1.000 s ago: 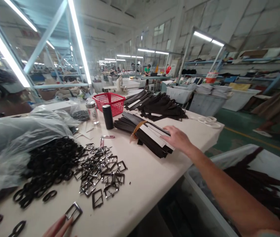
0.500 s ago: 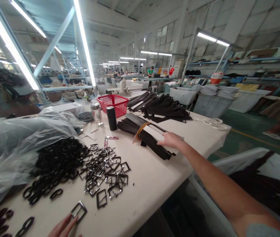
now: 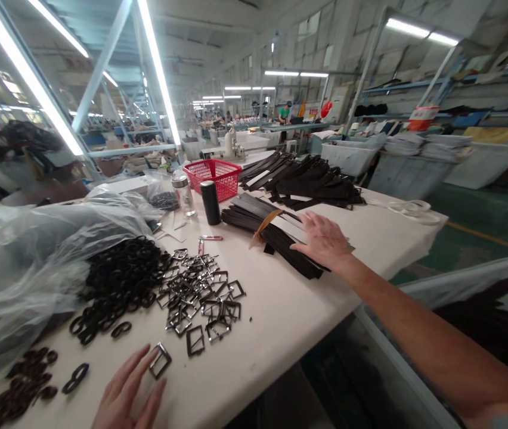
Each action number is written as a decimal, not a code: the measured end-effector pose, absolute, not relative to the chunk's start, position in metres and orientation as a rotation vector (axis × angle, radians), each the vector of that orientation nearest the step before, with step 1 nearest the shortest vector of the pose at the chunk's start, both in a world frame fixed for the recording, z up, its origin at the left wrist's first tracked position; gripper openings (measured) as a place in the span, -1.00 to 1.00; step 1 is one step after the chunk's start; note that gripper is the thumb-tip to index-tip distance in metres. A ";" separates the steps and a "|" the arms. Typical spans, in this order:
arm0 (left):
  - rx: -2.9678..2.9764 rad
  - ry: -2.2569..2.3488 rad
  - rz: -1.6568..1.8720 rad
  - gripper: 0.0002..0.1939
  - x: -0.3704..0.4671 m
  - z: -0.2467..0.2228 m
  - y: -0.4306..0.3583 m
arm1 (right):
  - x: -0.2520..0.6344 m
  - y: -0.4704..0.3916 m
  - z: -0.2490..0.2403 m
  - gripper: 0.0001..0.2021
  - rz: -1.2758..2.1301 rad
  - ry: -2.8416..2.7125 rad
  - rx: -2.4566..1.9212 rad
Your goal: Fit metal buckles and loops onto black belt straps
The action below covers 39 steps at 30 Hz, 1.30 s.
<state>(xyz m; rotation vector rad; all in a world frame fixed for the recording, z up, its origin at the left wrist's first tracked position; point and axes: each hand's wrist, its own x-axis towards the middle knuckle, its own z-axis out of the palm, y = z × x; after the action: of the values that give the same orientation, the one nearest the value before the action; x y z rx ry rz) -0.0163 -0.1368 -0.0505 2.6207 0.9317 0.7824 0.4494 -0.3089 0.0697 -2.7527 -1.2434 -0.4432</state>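
My right hand point(image 3: 324, 239) lies flat, fingers spread, on the near end of a stack of black belt straps point(image 3: 272, 233) tied with a brown band. At the table's front edge my left hand point(image 3: 126, 394) rests on the white table point(image 3: 281, 316), its fingertips touching a single metal buckle point(image 3: 160, 360). A heap of loose metal buckles point(image 3: 200, 292) lies between the hands. To their left sits a pile of black loops point(image 3: 120, 277).
A clear plastic bag point(image 3: 34, 250) covers the table's left side. A black cylinder point(image 3: 211, 202), a glass jar point(image 3: 185, 195) and a red basket point(image 3: 214, 177) stand at the back. More dark straps point(image 3: 312, 182) lie beyond. A white bin point(image 3: 482, 310) sits below right.
The view has tilted down and shifted, showing more of my left hand by the single buckle. My right hand has spread flat on the strap stack.
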 end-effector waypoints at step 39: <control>1.467 0.484 0.084 -0.59 0.463 -0.004 -0.164 | 0.713 -0.250 0.044 -0.33 0.527 -1.081 -2.315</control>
<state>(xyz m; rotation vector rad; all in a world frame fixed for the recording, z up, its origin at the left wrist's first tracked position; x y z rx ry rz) 0.4631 -0.1643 -0.0038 1.4673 0.4839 0.0840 0.7132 -0.2504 0.0435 -2.3154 -1.0812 0.5267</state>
